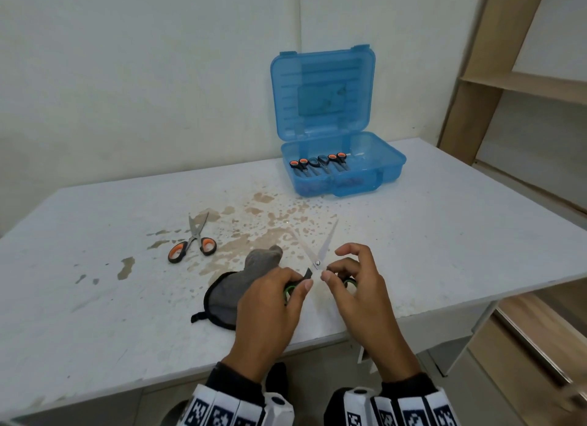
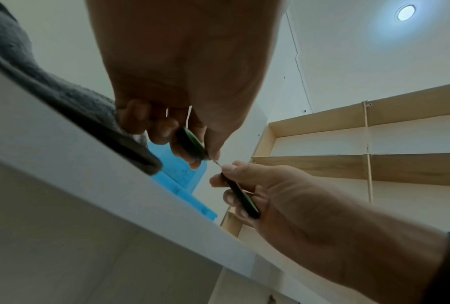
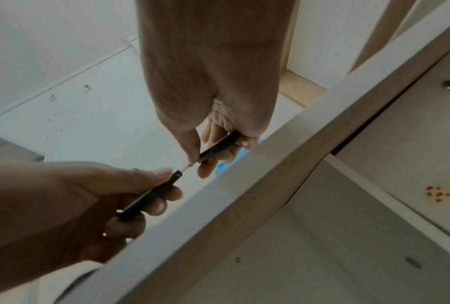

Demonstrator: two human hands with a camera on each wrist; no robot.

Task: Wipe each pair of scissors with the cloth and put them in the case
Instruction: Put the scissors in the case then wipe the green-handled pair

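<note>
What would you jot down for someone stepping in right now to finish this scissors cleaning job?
Left hand and right hand each grip one handle of the green-handled scissors, blades spread open above the table.
The grey cloth lies on the table by the left hand.
Three pairs of scissors already lie in the open blue case.
The orange-handled scissors lie open on the table to the left.
Left: finish and pack the green pair, then wipe and pack the orange pair.

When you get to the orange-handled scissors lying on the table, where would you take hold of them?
Probably by the handle loops of the orange-handled scissors, coming from above on the near side: they lie flat on the table, handles toward the person, blades slightly open and pointing away.
</note>
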